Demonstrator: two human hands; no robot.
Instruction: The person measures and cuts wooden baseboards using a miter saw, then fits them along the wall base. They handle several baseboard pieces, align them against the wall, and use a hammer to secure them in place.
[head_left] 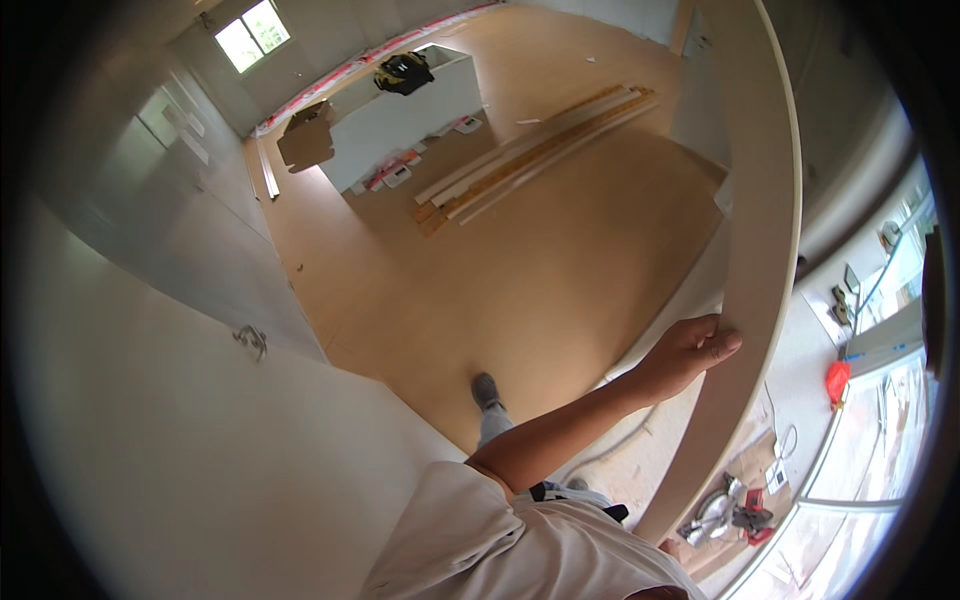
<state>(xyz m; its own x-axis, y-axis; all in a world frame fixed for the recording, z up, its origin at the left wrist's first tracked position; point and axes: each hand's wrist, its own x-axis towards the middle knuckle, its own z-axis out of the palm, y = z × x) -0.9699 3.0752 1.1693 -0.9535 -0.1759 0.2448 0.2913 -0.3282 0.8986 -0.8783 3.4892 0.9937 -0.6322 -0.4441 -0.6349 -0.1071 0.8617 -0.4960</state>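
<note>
Right hand: the right hand (692, 347) is stretched out from the shoulder and wrapped around the near edge of a long, pale cream-white painted wooden board (762, 250), thumb on the face, fingers curled behind it.
Left hand: out of sight; perhaps lower on the board behind the white shirt (470, 540), but I cannot tell.
Board: it stands nearly upright to the person's right, its top running out past the upper edge of view and its foot low down near a mitre saw with a silver blade guard and red body (728, 512).
Grip advice: as I judge it, one hand at mid-length steers but does not carry; a second hold lower down would stop the tall end from swinging.
Footing: a grey shoe (486, 391) is planted on the tan protective floor covering (520, 270), which looks flat and open ahead.
Open room: the widest free stretch is the middle of the floor, between the grey wall (190, 430) on the left and the board.
Edges to mind: a bundle of long pale and yellow timber strips (535, 152) lies across the far floor; a white kitchen island (405, 115) stands beyond it; cables (775, 450) and the saw crowd the right side by the glazing.
Risk: the unseen top end could catch overhead when turning.
</note>
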